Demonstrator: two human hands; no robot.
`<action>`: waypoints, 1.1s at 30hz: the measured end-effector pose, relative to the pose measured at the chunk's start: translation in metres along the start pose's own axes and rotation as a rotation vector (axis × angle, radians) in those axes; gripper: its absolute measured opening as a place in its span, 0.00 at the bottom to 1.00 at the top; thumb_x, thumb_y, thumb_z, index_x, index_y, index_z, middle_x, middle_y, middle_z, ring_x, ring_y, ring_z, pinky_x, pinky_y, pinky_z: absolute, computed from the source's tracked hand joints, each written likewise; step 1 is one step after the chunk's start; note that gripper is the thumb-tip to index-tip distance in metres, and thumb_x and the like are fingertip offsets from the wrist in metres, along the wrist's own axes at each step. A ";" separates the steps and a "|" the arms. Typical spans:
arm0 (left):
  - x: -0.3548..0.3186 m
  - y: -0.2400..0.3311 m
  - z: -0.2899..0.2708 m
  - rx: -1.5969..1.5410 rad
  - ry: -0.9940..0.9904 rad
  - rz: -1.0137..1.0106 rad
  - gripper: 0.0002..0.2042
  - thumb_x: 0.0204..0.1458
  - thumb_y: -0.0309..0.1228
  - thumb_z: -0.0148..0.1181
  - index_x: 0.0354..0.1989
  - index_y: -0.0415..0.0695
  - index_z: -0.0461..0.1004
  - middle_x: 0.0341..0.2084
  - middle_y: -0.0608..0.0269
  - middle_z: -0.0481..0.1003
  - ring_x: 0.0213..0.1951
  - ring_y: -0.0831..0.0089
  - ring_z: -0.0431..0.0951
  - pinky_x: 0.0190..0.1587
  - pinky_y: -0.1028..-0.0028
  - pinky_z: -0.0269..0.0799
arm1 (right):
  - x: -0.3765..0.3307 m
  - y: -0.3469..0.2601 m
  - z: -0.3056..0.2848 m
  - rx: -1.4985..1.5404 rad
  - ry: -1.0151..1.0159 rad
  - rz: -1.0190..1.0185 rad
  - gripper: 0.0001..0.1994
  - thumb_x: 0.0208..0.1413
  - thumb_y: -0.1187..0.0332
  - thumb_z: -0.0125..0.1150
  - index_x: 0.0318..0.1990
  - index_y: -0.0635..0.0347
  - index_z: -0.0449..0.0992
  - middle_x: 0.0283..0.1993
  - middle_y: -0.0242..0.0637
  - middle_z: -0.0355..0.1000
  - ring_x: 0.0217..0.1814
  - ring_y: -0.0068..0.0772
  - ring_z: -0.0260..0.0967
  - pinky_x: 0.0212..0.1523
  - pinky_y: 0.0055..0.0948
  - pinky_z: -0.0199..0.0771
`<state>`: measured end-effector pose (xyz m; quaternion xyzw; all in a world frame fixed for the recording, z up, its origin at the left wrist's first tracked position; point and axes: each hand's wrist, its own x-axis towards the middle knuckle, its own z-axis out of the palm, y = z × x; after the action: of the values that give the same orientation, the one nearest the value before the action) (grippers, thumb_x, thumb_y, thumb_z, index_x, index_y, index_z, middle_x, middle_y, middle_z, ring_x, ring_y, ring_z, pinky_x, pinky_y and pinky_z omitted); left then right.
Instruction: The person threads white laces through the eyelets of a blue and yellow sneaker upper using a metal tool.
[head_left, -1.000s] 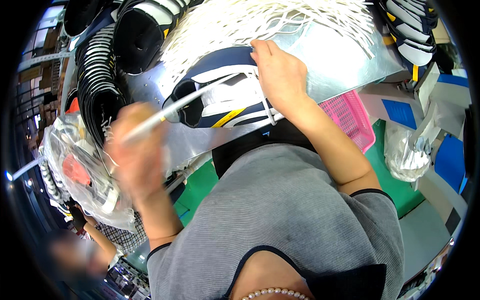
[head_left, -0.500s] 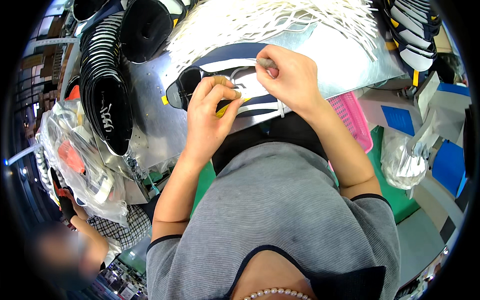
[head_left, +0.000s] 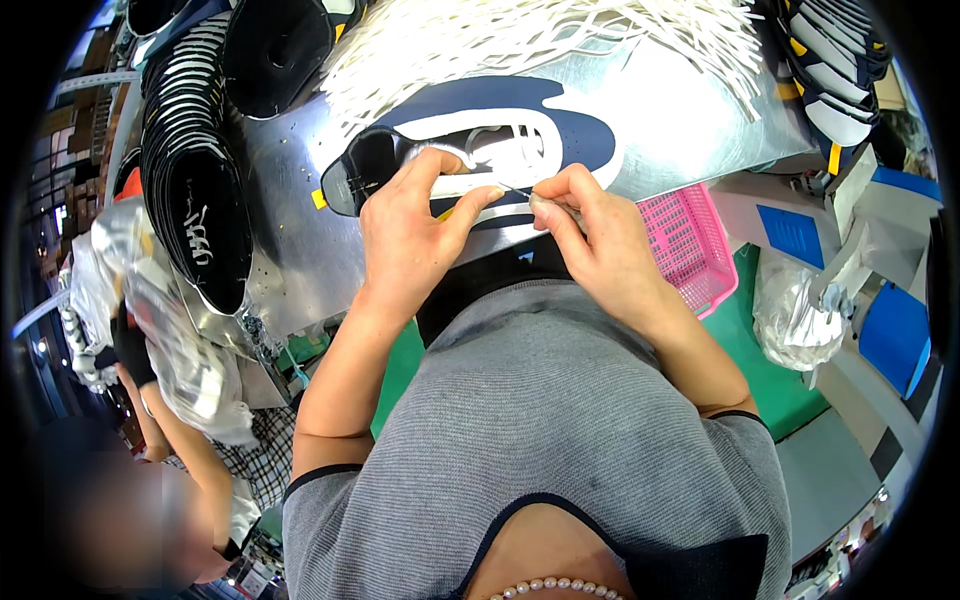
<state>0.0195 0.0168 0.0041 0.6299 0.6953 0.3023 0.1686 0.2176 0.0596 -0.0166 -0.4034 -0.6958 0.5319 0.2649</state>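
On the bench: steel table (head_left: pixel 690 110) carries the work.
Shoe upper (head_left: pixel 520 130): navy and white, flat, just beyond both hands.
Left hand (head_left: pixel 405 240): fingers pressed on the upper, steadying it.
Right hand (head_left: pixel 590 235): fingertips pinched together on a thin lace tip (head_left: pixel 520 192).
Pink basket (head_left: pixel 690 245): beside the right wrist.

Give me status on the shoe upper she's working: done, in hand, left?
Done: nothing visibly finished; whether the black uppers stacked at left are done is unclear. In hand: the left hand presses the navy-and-white shoe upper to the metal table while the right hand pinches something thin. Left: white strips piled behind.
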 end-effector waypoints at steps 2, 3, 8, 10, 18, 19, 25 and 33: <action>-0.001 0.001 -0.001 -0.024 -0.003 -0.018 0.14 0.48 0.36 0.73 0.33 0.40 0.75 0.26 0.56 0.78 0.27 0.58 0.79 0.30 0.67 0.73 | 0.000 -0.002 -0.004 -0.069 -0.044 -0.003 0.06 0.64 0.70 0.55 0.42 0.63 0.69 0.33 0.44 0.78 0.34 0.46 0.77 0.35 0.39 0.73; -0.002 0.002 -0.001 -0.029 -0.008 -0.028 0.14 0.48 0.36 0.73 0.32 0.40 0.75 0.25 0.56 0.78 0.27 0.58 0.80 0.30 0.67 0.73 | 0.001 -0.002 -0.003 -0.070 -0.043 -0.004 0.06 0.64 0.70 0.55 0.42 0.63 0.69 0.33 0.44 0.78 0.34 0.46 0.77 0.35 0.39 0.73; -0.003 -0.003 0.004 -0.020 0.014 0.053 0.13 0.48 0.34 0.73 0.32 0.41 0.76 0.23 0.56 0.78 0.26 0.60 0.79 0.29 0.67 0.73 | 0.006 -0.002 0.001 0.069 -0.050 0.037 0.07 0.64 0.69 0.55 0.41 0.64 0.69 0.30 0.45 0.77 0.31 0.48 0.76 0.34 0.41 0.73; -0.005 -0.005 0.008 0.004 0.063 0.165 0.12 0.46 0.32 0.74 0.32 0.42 0.76 0.23 0.58 0.77 0.24 0.61 0.78 0.28 0.67 0.72 | 0.008 -0.002 0.004 0.068 -0.052 0.056 0.07 0.64 0.69 0.54 0.41 0.64 0.68 0.29 0.45 0.76 0.31 0.48 0.76 0.34 0.41 0.73; -0.007 -0.003 0.012 0.103 0.073 0.239 0.13 0.43 0.29 0.76 0.31 0.42 0.75 0.25 0.60 0.78 0.25 0.62 0.76 0.28 0.68 0.70 | 0.022 -0.010 -0.002 -0.015 -0.153 0.094 0.08 0.65 0.69 0.54 0.43 0.65 0.68 0.29 0.44 0.76 0.33 0.45 0.77 0.37 0.39 0.74; -0.007 -0.002 0.010 0.072 0.051 0.169 0.14 0.43 0.30 0.76 0.31 0.41 0.74 0.25 0.60 0.78 0.25 0.62 0.77 0.29 0.68 0.71 | 0.017 -0.011 -0.006 -0.012 -0.154 0.115 0.08 0.65 0.68 0.54 0.44 0.65 0.69 0.30 0.44 0.77 0.34 0.44 0.77 0.37 0.38 0.74; -0.006 0.000 0.008 0.003 0.022 0.046 0.15 0.43 0.32 0.76 0.32 0.40 0.74 0.25 0.58 0.79 0.28 0.62 0.80 0.32 0.69 0.73 | 0.003 -0.020 -0.015 -0.015 -0.140 0.132 0.06 0.65 0.71 0.55 0.43 0.65 0.69 0.30 0.44 0.77 0.32 0.43 0.78 0.36 0.36 0.75; -0.006 0.004 0.010 -0.002 0.020 0.069 0.14 0.44 0.31 0.76 0.32 0.40 0.74 0.26 0.56 0.79 0.27 0.62 0.80 0.31 0.70 0.73 | 0.008 -0.016 -0.015 0.008 -0.133 0.126 0.06 0.64 0.71 0.55 0.41 0.66 0.70 0.28 0.41 0.77 0.30 0.39 0.77 0.33 0.33 0.73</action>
<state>0.0293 0.0130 -0.0017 0.6503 0.6745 0.3149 0.1514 0.2205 0.0723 0.0029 -0.4089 -0.6831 0.5758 0.1858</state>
